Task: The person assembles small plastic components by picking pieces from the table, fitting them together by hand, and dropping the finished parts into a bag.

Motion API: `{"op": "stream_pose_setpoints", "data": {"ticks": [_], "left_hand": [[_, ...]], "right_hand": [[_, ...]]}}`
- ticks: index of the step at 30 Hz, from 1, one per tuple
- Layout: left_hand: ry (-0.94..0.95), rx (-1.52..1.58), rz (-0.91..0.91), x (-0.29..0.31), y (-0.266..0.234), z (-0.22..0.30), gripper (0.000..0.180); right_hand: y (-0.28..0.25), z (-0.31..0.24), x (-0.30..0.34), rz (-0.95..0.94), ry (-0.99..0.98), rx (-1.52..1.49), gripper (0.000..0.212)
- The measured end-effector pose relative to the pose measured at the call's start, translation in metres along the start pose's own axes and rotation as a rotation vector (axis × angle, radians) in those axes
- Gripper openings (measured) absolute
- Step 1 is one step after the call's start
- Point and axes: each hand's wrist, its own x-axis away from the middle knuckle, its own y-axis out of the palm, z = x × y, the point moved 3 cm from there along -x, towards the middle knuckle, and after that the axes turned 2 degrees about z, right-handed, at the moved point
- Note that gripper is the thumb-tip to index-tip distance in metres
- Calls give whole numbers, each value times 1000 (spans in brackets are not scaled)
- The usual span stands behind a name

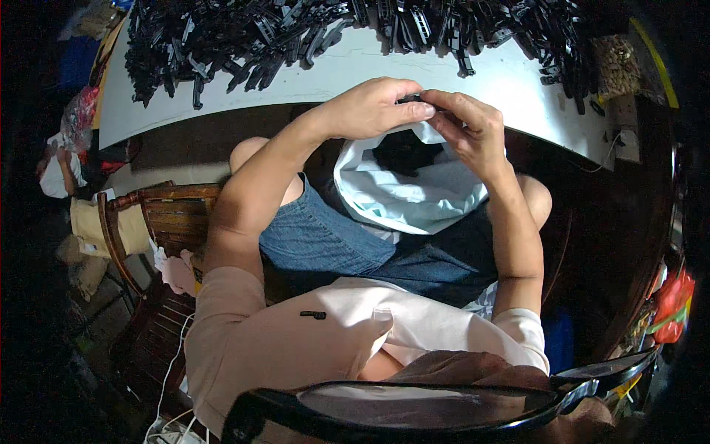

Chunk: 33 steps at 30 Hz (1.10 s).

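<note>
My left hand and my right hand meet just beyond the table's near edge, above an open white bag. Between their fingertips is a small black plastic piece, mostly hidden by the fingers. Thumb and fingers of each hand are closed on it. Below them the white bag gapes between my knees, its rim folded outward. Dark contents show inside, too shadowed to make out. A large heap of similar-looking black plastic pieces covers the far part of the white table.
A wooden chair with cloth on it stands at my left. White cables run down beside it. At the table's right end lies a clear bag of tan pieces. A red plastic bag is at the far right.
</note>
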Motion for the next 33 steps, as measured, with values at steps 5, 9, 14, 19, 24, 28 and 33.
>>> {"op": "stream_pose_setpoints", "data": {"ticks": [5, 9, 14, 19, 24, 28, 33], "left_hand": [[-233, 154, -28, 4, 6, 2, 35], [-118, 62, 44, 1, 5, -2, 33], [39, -111, 166, -2, 2, 1, 28], [-10, -230, 46, -6, 17, 7, 30], [-18, -734, -27, -11, 44, 14, 41], [253, -628, 416, -32, 37, 17, 29], [270, -849, 545, -68, 36, 13, 34]], "right_hand": [[0, 2, 0, -43, -17, 22, 31], [1, 3, 0, -74, 32, 67, 32], [-15, 2, -3, -231, 288, -18, 33], [-47, 53, -6, 226, 219, 278, 30], [-48, 73, -26, 227, 226, 725, 29], [-39, 76, -30, 234, 198, 773, 27], [-39, 72, -27, 284, 185, 718, 21]]}}
